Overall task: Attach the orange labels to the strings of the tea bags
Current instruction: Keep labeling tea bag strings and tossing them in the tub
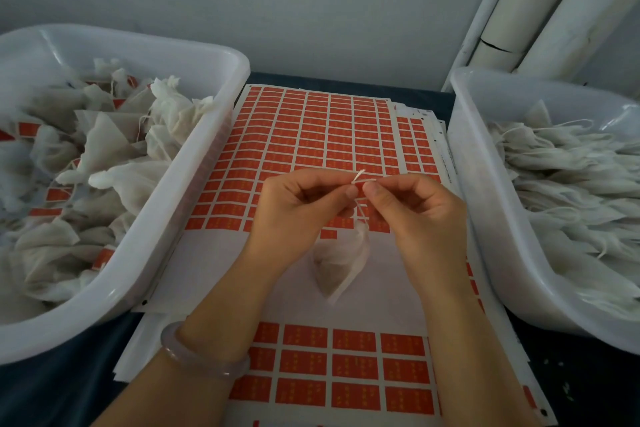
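- Stacked label sheets [214, 253] run from the bottom edge of the view up the middle of the dark desk [69, 392]. They carry rows of orange labels [311, 135], with a bare white band across the middle of the top sheet where labels are gone.
- Left of the label sheets, with its rim overlapping their edge, stands a white plastic tub [194, 163]. It is heaped with loose tea bags that carry orange tags.
- Right of the label sheets stands a second white tub [478, 184]. It holds pale tea bags lying flat in a dense stack, and no tags show on them.
- Both hands hover over the bare band of the label sheets with fingertips nearly touching. The left hand [294, 208] has its grip narrow, thumb and forefinger pinched on a pale strip [358, 177]. The right hand [415, 215] pinches the same strip from the other side.
- One tea bag [341, 260], blurred, hangs below the hands over the bare band of the label sheets. I cannot tell whether its lower tip touches the paper.
- On the left wrist, above the nearest rows of the label sheets, sits a pale bangle [204, 354].
- Between the pinched strip and the bag runs a thin string [362, 213].
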